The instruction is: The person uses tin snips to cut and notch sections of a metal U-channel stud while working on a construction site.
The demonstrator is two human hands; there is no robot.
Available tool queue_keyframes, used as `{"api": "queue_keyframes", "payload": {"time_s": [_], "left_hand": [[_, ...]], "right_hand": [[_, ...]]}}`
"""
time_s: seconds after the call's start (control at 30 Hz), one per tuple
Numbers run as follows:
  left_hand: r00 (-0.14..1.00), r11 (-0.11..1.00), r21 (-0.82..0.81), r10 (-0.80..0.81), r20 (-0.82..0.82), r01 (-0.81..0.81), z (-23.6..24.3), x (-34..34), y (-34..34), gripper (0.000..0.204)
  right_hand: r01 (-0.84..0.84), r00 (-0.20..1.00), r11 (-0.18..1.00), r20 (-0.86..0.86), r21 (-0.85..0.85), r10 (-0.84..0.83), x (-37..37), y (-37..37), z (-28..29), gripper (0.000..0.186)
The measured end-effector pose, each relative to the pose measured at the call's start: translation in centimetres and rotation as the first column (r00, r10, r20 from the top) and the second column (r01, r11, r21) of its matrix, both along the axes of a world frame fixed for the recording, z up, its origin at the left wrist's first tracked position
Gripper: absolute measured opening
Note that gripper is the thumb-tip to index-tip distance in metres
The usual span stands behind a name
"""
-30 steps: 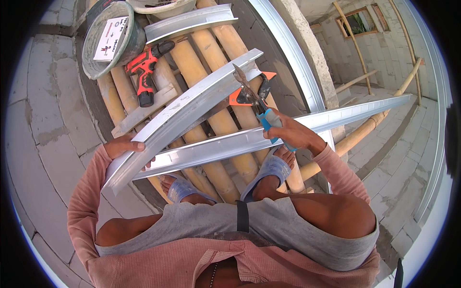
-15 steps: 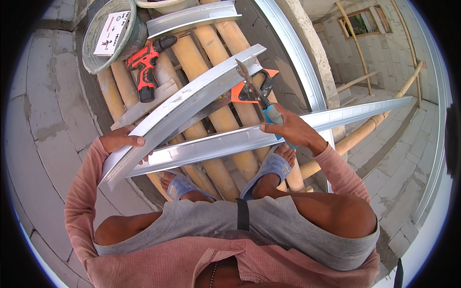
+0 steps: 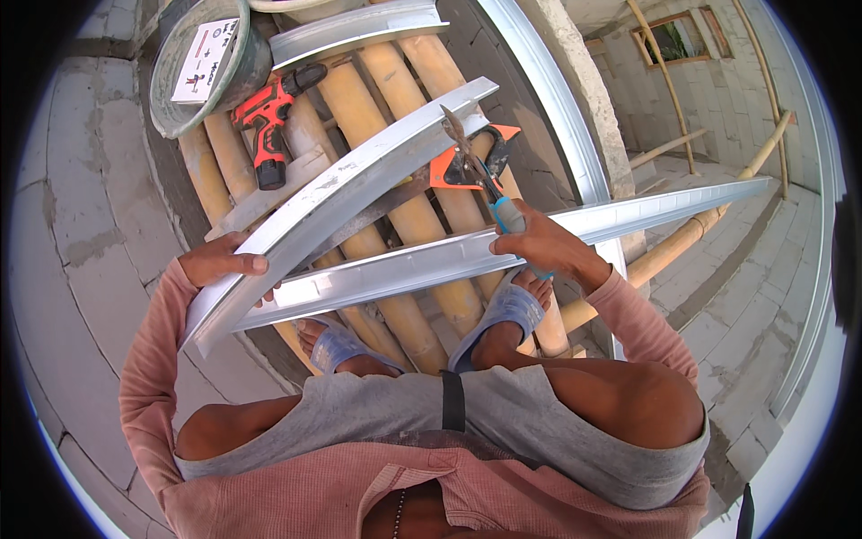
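My left hand (image 3: 224, 260) grips the near-left end of a curved silver metal channel (image 3: 341, 175), which slants up to the upper middle. My right hand (image 3: 548, 242) holds tin snips (image 3: 506, 214) with blue and grey handles, their dark jaws pointing up against or just beside the channel's far part; contact is unclear. A longer, straighter channel (image 3: 377, 272) lies crosswise beneath, passing by both hands and reaching far right. An orange and black tool (image 3: 444, 171) lies partly hidden behind the snips. A red and black drill (image 3: 269, 121) rests left of the curved channel.
My sandalled feet (image 3: 503, 319) rest on a bamboo-pole platform (image 3: 426, 296). A bucket (image 3: 166, 99) holding a printed card and another curved channel (image 3: 355, 27) are at the top. A concrete ledge (image 3: 584, 81) runs at right, beyond it bamboo props and a block-walled space.
The curved channel and my left hand have shifted up and slightly left since a second ago. My right hand with the snips has risen a little too.
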State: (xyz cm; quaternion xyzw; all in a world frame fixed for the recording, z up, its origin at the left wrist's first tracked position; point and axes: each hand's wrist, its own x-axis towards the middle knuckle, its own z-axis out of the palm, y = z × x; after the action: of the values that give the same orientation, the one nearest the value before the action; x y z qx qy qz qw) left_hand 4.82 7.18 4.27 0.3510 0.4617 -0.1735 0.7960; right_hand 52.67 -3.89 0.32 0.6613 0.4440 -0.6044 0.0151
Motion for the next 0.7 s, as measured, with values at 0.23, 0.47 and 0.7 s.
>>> {"api": "queue_keyframes", "payload": {"time_s": [0.23,0.47,0.7], "left_hand": [[0.999,0.997,0.078,-0.019,-0.048,0.023,0.6,0.4,-0.6,0.082],[0.997,0.991,0.125,-0.029,-0.077,0.038,0.9,1.0,-1.0,0.086],[0.995,0.978,0.189,-0.084,-0.059,0.093,0.0,1.0,-1.4,0.076]], "right_hand": [[-0.132,0.988,0.991,0.085,0.016,0.130,-0.7,0.5,1.6,0.091],[-0.165,0.977,0.985,0.147,0.060,0.154,-0.1,-0.2,1.6,0.078],[-0.207,0.971,0.969,0.148,0.134,0.187,0.1,-0.4,2.2,0.079]]}}
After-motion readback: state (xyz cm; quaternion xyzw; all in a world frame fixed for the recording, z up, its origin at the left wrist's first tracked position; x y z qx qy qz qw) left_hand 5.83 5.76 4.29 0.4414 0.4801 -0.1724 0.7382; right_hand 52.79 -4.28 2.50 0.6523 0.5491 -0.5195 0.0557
